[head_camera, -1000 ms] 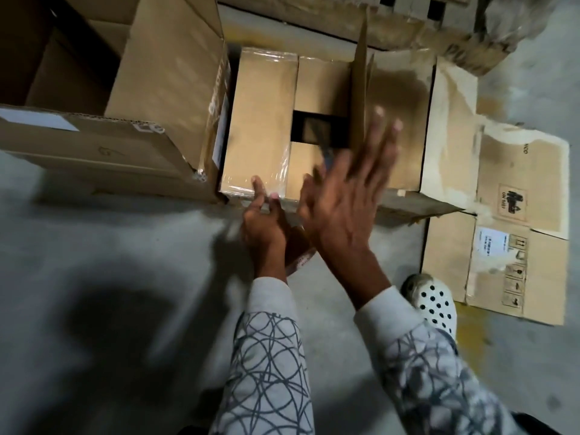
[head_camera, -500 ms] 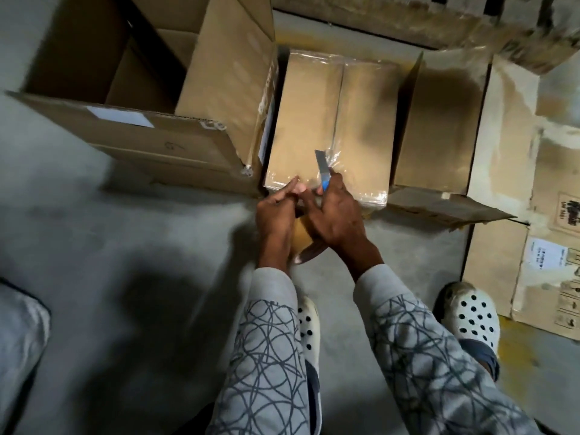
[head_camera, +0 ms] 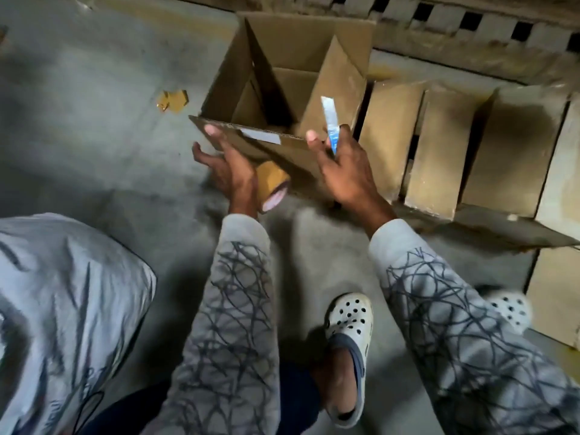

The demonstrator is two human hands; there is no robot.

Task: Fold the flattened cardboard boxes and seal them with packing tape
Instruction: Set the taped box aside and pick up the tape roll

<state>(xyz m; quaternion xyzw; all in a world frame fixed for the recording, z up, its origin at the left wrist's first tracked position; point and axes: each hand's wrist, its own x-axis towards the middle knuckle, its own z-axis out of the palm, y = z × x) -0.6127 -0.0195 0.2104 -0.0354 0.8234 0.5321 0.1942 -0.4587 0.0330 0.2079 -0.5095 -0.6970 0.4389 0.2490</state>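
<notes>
An open cardboard box (head_camera: pixel 292 51) stands on the concrete floor, its flaps up and a white label on the near flap (head_camera: pixel 251 142). My left hand (head_camera: pixel 229 167) reaches along that flap with fingers stretched out, and a brown packing tape roll (head_camera: pixel 271 183) is held at its thumb side. My right hand (head_camera: pixel 345 174) is at the flap's right end and grips a blue box cutter (head_camera: pixel 331 127), blade pointing up. To the right lies a folded box (head_camera: pixel 389 133) with its flaps closed.
More folded and flat cardboard (head_camera: pixel 514 146) lies to the right, and a wooden pallet (head_camera: pixel 439 14) runs along the back. A crumpled tape scrap (head_camera: pixel 172 100) sits on the floor at left. A grey garment (head_camera: pixel 62 309) fills the lower left. My white clogs (head_camera: pixel 348 321) are below.
Both hands left the closed box and moved to the open box's near flap. The tape roll and the cutter stayed in my hands. The view shifted left.
</notes>
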